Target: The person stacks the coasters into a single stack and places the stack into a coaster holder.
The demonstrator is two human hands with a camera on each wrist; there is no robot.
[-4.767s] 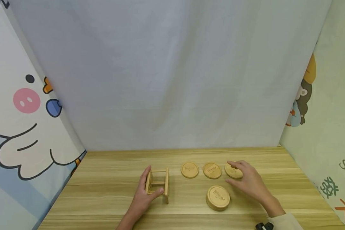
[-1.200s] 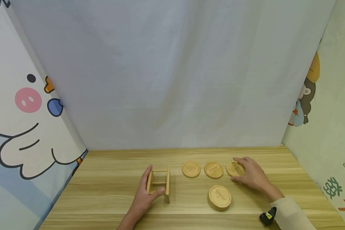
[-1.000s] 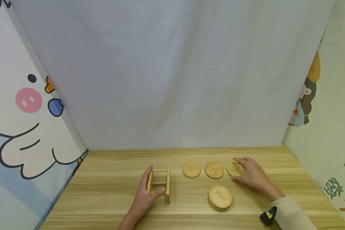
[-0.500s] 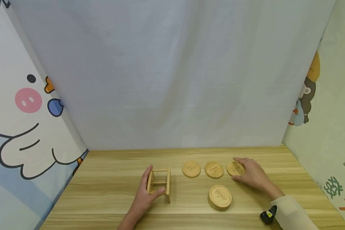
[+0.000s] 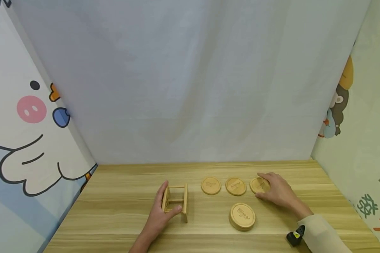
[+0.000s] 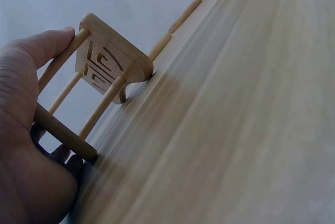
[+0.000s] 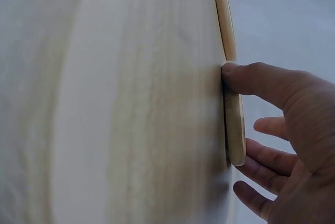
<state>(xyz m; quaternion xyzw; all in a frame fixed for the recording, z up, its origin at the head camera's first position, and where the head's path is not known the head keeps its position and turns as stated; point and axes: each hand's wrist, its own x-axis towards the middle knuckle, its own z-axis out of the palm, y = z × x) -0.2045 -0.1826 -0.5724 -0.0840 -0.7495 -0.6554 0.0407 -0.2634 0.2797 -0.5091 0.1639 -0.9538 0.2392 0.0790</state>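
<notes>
A small bamboo coaster holder [image 5: 175, 201], two slotted side panels joined by round rods, stands on the table. My left hand [image 5: 156, 218] grips it, with the thumb over one rod in the left wrist view and the fingers behind the near panel [image 6: 65, 130]. Three round bamboo coasters lie flat in a row: a left coaster [image 5: 210, 186], a middle coaster [image 5: 235, 186] and a right coaster [image 5: 258, 185]. My right hand [image 5: 280, 191] holds the right coaster by its edge between thumb and fingers; in the right wrist view its rim [image 7: 235, 124] shows between them.
A stack of coasters [image 5: 242, 216] stands in front of the row, left of my right forearm. The wood-grain table [image 5: 120, 211] ends at a pale cloth backdrop [image 5: 190, 88], with printed cloth panels on both sides.
Since the oldest frame, my right hand has moved slightly right and its thumb and fingers have come to the right coaster's edge. Over the last second, both hands have stayed still.
</notes>
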